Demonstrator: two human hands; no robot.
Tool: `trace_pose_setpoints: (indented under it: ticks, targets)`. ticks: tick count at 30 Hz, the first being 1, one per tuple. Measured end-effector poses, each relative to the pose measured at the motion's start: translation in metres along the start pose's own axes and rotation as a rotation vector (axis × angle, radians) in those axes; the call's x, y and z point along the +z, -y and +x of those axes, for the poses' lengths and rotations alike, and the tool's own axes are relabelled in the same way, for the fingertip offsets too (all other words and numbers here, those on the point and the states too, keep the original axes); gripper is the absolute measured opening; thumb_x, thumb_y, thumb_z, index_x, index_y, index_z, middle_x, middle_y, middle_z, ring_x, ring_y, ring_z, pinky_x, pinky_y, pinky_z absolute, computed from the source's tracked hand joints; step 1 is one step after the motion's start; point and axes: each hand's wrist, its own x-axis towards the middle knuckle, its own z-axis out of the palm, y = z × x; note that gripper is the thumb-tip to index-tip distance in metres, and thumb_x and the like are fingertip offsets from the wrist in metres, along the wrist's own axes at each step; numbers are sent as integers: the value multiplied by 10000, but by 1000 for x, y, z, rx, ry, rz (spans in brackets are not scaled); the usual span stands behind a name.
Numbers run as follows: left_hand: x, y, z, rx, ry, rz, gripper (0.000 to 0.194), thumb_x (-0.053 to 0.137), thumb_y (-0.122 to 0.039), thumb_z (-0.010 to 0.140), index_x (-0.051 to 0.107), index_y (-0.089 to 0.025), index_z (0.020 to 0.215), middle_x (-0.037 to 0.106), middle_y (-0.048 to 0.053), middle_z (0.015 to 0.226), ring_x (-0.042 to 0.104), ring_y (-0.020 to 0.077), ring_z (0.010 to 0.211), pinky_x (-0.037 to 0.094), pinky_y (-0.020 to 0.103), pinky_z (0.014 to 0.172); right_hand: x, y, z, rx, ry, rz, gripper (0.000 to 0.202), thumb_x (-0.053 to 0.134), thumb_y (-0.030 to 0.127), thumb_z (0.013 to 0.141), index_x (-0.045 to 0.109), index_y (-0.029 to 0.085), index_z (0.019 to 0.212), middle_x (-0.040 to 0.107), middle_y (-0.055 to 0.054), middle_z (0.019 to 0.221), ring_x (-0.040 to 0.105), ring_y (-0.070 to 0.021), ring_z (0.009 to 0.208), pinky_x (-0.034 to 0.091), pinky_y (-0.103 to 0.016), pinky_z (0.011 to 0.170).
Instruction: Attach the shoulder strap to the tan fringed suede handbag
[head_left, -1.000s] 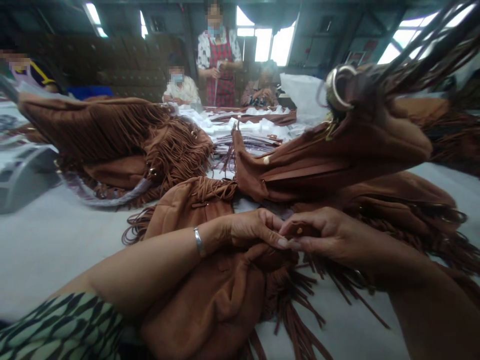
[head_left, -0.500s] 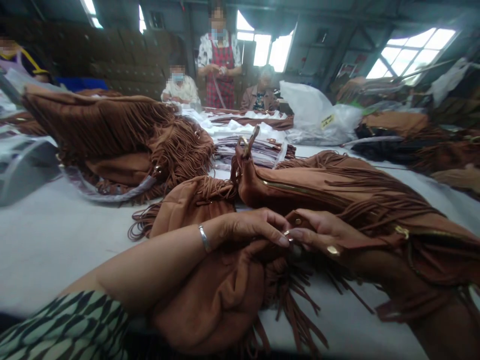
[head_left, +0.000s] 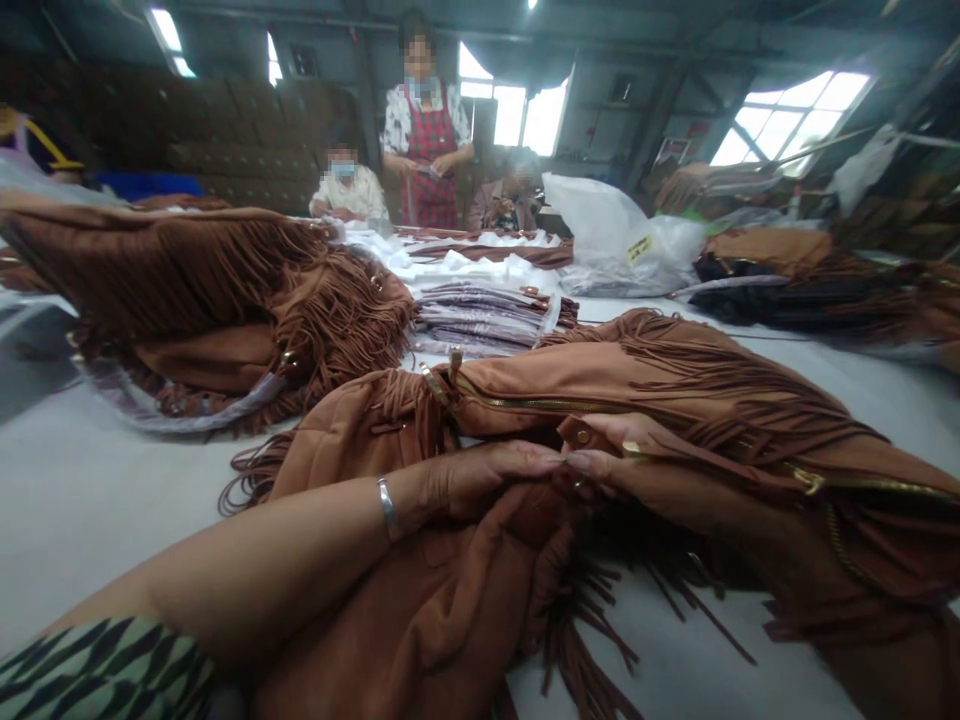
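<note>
A brown fringed bag (head_left: 420,620) lies slumped on the table beneath my forearms. At its upper right edge my left hand (head_left: 502,475) is closed, thumb and fingers pinching the bag beside a small shiny metal fitting (head_left: 579,484). Touching it fingertip to fingertip, my right hand (head_left: 626,460) is closed on a brown leather strap (head_left: 576,430) whose end carries a round metal stud. That strap runs back along my right wrist. What lies between the fingertips is mostly hidden. Just behind the hands stretches the bag's zipped part (head_left: 555,375), with a brass zipper and long fringes.
Another fringed bag (head_left: 202,290) with a plastic-wrapped handle stands at the left. Wrapped straps (head_left: 487,315) are stacked behind, beside white plastic bags (head_left: 622,240). More brown and black bags (head_left: 772,255) lie at the right. Several people are across the white table (head_left: 90,510).
The bag's upright end with metal hardware has dropped down behind my left hand. Both hands stay together at the fitting, which is now more covered by fingers. The view has shifted slightly.
</note>
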Motion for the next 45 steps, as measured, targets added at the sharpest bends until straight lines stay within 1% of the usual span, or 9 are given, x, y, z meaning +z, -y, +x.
trace_pose_setpoints:
  ticks: [4,11,16,20,24,28,33,37,45]
  targets:
    - [0,-4,-2,31,-29,-4,400,598,-416,817,655,-75,1018,653,156,1046,592,229,995,357,372,995,-3,-7,12,40,88,82,315,652,440,784,515,157,811,513,39,615,475,-74,470,377,-196,437]
    - [6,-6,-5,-59,-32,-131,413,659,-374,762,625,-100,1069,660,108,922,607,173,862,427,295,864,-9,-11,11,-7,154,85,303,623,431,814,510,152,777,564,14,603,500,-86,497,330,-204,453]
    - [2,-1,-8,-64,-87,-105,342,628,-341,803,626,-126,1069,646,96,981,586,148,904,427,259,874,-16,-7,0,-15,143,-30,331,564,481,846,553,150,849,532,10,612,529,-127,595,371,-236,533]
    - [2,-5,-11,-111,-66,-123,433,676,-377,755,631,-124,1103,631,90,993,581,158,921,442,250,870,-27,-1,-9,-48,178,-210,328,455,462,911,556,170,803,526,-6,674,529,-144,672,403,-257,627]
    - [3,-6,-12,-170,-107,-115,464,732,-395,704,646,-125,1072,627,76,977,585,151,902,460,248,836,-33,-1,-12,-8,133,-274,326,459,459,906,554,174,778,543,-9,632,492,-136,603,379,-254,576]
    - [0,-3,-12,-209,-119,-166,412,734,-402,714,661,-128,1013,648,70,954,610,141,863,478,236,794,-33,-1,-9,-12,197,-283,340,444,482,910,570,174,842,507,12,581,444,-118,539,366,-247,541]
    - [-5,-2,-12,-225,-50,-240,523,719,-460,722,631,-121,1110,651,87,998,620,153,884,482,247,804,-33,-3,-6,30,194,-191,361,526,501,863,604,159,777,495,16,540,372,-83,461,287,-222,439]
    - [-7,0,-11,-222,-63,-243,452,732,-439,716,649,-130,1034,657,70,947,631,156,862,486,266,814,-38,-5,-4,94,149,-142,353,667,491,735,607,161,626,473,19,459,336,-63,390,183,-204,368]
    - [-9,4,-11,-222,-77,-174,418,701,-467,740,652,-100,934,655,120,1018,630,174,888,495,286,814,-38,0,10,125,277,-291,300,709,441,658,708,141,638,560,-16,489,415,-78,383,280,-192,351]
